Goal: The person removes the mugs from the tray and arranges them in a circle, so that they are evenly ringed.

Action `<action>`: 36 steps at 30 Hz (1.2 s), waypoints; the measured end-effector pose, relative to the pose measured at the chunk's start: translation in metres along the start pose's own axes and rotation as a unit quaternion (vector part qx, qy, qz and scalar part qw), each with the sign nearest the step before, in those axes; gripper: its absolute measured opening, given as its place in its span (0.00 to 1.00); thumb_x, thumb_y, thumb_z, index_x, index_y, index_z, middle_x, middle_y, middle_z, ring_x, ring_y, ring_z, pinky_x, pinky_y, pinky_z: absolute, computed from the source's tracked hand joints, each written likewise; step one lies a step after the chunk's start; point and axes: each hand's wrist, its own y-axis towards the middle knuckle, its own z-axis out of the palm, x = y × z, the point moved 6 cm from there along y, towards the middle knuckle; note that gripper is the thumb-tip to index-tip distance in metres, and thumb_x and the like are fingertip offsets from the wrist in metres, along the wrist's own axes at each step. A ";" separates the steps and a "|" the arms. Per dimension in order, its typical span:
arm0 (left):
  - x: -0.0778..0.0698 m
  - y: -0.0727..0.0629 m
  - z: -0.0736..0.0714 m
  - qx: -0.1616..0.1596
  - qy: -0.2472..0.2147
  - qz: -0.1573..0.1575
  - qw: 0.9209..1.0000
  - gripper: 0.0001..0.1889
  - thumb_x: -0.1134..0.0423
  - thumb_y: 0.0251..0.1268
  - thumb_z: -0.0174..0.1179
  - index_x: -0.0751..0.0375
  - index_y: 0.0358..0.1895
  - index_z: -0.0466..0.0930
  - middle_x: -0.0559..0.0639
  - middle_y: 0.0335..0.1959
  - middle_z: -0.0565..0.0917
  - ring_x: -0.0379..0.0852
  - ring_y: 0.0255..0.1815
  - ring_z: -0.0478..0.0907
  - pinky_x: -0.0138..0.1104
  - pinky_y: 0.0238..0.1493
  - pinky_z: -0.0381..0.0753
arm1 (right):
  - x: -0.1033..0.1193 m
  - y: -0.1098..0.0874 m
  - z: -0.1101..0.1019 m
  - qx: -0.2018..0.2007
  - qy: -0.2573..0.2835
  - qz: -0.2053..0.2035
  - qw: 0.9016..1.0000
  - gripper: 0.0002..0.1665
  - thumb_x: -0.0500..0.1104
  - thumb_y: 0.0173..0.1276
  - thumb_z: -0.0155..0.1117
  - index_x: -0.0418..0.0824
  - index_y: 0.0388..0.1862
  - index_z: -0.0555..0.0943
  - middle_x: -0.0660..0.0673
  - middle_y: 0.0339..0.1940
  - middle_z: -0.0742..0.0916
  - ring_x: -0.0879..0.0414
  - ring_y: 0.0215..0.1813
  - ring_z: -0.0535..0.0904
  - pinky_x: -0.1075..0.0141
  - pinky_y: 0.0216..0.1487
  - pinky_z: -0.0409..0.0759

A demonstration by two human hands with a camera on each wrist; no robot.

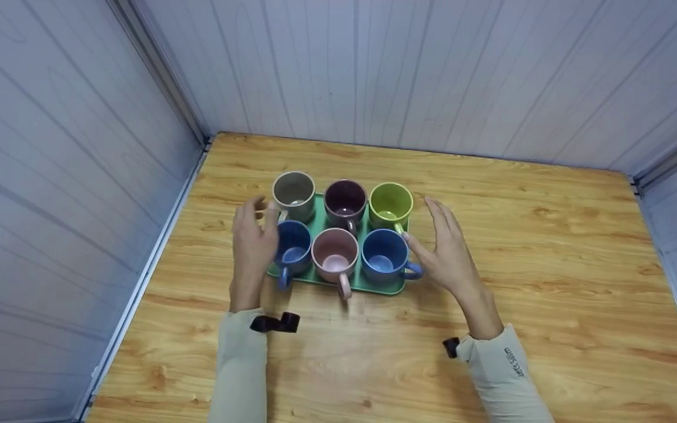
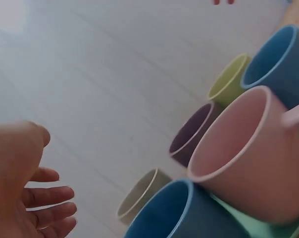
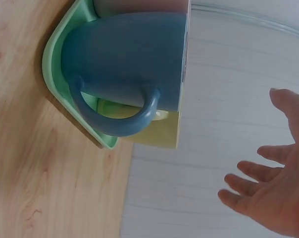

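Observation:
A green tray (image 1: 374, 289) bears several mugs in two rows. The far row has a grey mug (image 1: 294, 197), a dark purple mug (image 1: 345, 202) and a yellow-green mug (image 1: 391, 205). Nearer stand a dark blue mug (image 1: 293, 247), a pink mug (image 1: 335, 256) and another blue mug (image 1: 384, 257). At the tray's left side hovers my left hand (image 1: 253, 244), thumb and fingers apart, holding nothing. My right hand (image 1: 447, 252) is spread at the right side, close to the right blue mug's handle (image 3: 117, 126). In the right wrist view it stays apart from the mugs.
The wooden table (image 1: 550, 264) extends around the tray on all sides. Pale panel walls (image 1: 403, 70) rise behind the table and at the left (image 1: 68, 176) and right. A black strap (image 1: 277, 322) sits at the left wrist.

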 end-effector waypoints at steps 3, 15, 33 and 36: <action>0.026 0.003 -0.009 -0.002 -0.025 -0.059 0.998 0.20 0.56 0.73 0.47 0.67 0.58 0.71 0.61 0.51 0.75 0.55 0.51 0.73 0.44 0.55 0.71 | -0.003 -0.001 0.001 0.009 0.025 0.005 1.000 0.45 0.57 0.65 0.62 0.41 0.74 0.57 0.40 0.72 0.65 0.45 0.73 0.59 0.45 0.70 0.58; 0.120 -0.023 0.016 0.096 -0.038 -0.234 0.967 0.20 0.62 0.72 0.45 0.69 0.61 0.67 0.65 0.55 0.74 0.58 0.58 0.70 0.46 0.58 0.69 | -0.014 -0.005 0.011 0.034 0.082 0.023 0.996 0.48 0.58 0.62 0.65 0.42 0.74 0.56 0.40 0.71 0.67 0.44 0.71 0.62 0.46 0.69 0.60; 0.140 -0.035 0.034 0.151 -0.043 -0.294 0.943 0.17 0.70 0.67 0.42 0.69 0.56 0.71 0.62 0.53 0.75 0.53 0.52 0.72 0.41 0.53 0.72 | -0.038 -0.017 0.054 0.092 0.142 0.024 0.985 0.56 0.55 0.51 0.76 0.37 0.72 0.57 0.37 0.66 0.70 0.43 0.66 0.67 0.45 0.65 0.66; 0.139 -0.036 0.034 0.151 -0.058 -0.308 0.937 0.17 0.70 0.67 0.42 0.69 0.56 0.70 0.61 0.52 0.74 0.52 0.51 0.71 0.40 0.52 0.72 | -0.036 -0.019 0.058 0.095 0.146 0.033 0.984 0.57 0.56 0.49 0.76 0.39 0.72 0.58 0.39 0.65 0.69 0.44 0.65 0.67 0.46 0.64 0.69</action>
